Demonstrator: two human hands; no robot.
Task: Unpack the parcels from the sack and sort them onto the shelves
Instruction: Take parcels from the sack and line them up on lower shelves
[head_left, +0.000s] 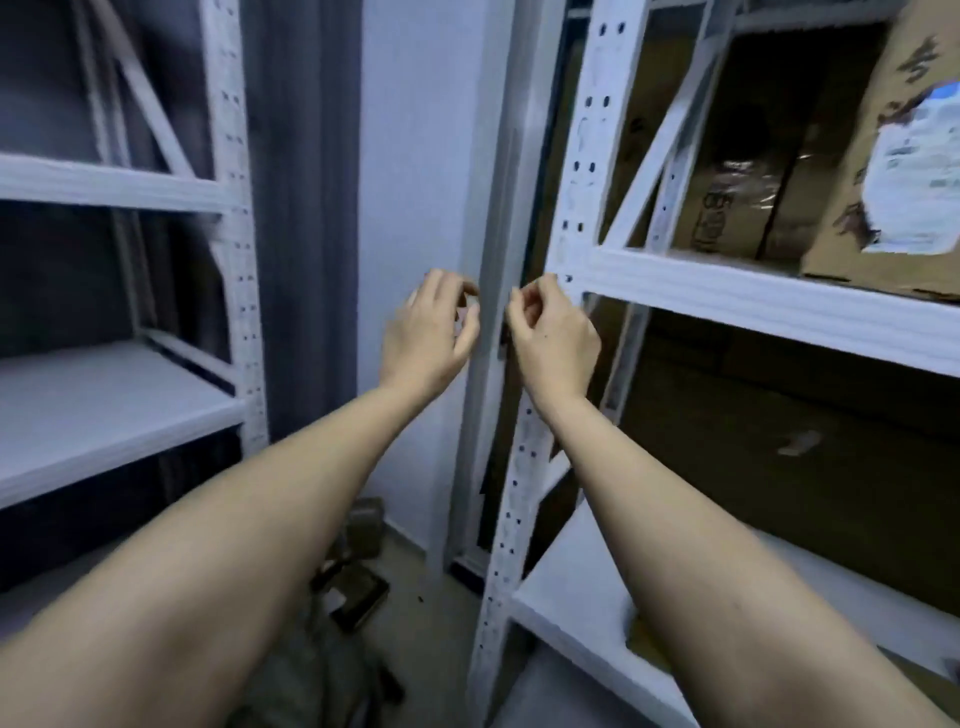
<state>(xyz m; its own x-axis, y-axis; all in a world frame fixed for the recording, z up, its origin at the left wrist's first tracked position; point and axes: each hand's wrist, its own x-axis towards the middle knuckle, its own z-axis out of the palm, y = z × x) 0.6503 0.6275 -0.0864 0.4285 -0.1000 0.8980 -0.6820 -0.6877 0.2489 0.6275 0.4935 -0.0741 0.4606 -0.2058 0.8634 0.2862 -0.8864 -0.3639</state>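
Observation:
Both my bare arms reach forward into the gap between two white metal shelf units. My left hand (431, 332) hangs in the air with its fingers loosely curved and nothing visible in it. My right hand (550, 338) is next to it, close to the right unit's post, fingers curled in toward the thumb, and I see nothing in it. A grey-green sack (306, 675) lies on the floor below my arms. Small dark parcels (358, 597) lie on the floor beside it. The picture is blurred.
The left shelf unit (104, 410) has bare white boards. The right shelf unit (779, 306) carries a cardboard box with a white label (893, 156) and more boxes behind and below. A white wall and a grey curtain (306, 208) stand behind the gap.

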